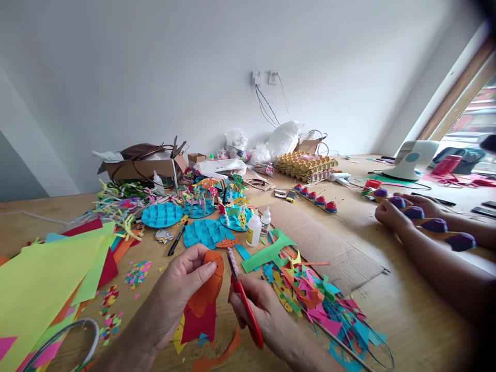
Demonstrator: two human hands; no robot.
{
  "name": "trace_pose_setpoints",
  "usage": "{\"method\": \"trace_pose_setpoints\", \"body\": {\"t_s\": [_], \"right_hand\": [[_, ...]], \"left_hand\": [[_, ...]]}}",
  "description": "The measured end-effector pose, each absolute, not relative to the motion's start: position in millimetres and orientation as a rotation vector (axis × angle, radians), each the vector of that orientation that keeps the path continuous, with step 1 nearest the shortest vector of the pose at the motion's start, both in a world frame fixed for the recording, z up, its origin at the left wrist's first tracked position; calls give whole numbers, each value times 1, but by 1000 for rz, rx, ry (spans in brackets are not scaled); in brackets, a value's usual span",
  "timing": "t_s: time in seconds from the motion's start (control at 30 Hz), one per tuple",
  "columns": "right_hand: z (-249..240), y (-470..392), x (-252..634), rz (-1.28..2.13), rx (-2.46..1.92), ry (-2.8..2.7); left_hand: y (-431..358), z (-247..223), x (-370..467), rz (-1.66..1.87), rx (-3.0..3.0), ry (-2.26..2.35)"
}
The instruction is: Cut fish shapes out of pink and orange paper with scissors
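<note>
My left hand (pixel 186 281) pinches a piece of orange paper (pixel 209 281) between thumb and fingers. Dark pen lines show on the paper. My right hand (pixel 263 307) is closed round the red handles of a pair of scissors (pixel 248 312), whose blades point up and away, just right of the orange paper. A dark red paper piece (pixel 199 323) lies below my left hand, beside a yellow scrap (pixel 179 336). Beyond my hands an orange spotted paper shape (pixel 226 243) lies near a blue slatted disc (pixel 207 233).
Colored paper sheets (pixel 46 279) cover the left. Paper scraps (pixel 321 305) and cardboard (pixel 321 240) lie right of center. Two glue bottles (pixel 253 230) stand beyond my hands. At the right, another person's hands (pixel 392 214) hold a painted egg-carton strip (pixel 434 225).
</note>
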State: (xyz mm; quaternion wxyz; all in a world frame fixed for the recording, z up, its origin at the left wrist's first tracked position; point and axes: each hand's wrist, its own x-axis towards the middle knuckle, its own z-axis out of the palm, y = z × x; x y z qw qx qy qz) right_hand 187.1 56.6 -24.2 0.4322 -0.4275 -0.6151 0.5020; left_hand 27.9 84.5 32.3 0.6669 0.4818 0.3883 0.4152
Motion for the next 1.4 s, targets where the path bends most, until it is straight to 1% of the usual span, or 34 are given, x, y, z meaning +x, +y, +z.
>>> {"method": "trace_pose_setpoints", "body": {"t_s": [0.13,0.27,0.37,0.53,0.63,0.73,0.93,1.13,1.4], "right_hand": [[-27,53,182,1407,-942,-1388],[-22,51,181,1386,-799,-1131],[-20,52,180,1386,-781,-1060],[-23,56,179,1345,-821,-1112],[-26,57,180,1291,-887,-1175],[-25,55,183,1265,-901,-1281],[-22,53,188,1288,-1040,-1518],[-24,52,188,1236,-1083,-1621],[-22,49,187,1225,-1103,-1641]], "left_hand": [[82,31,30,964,1099,890],[80,21,36,924,1151,878],[84,12,39,890,1192,854],[91,9,35,766,1476,887],[91,13,34,756,1578,929],[88,18,33,771,1492,948],[86,26,25,817,1124,932],[90,28,23,876,1109,944],[86,30,25,849,1163,972]]}}
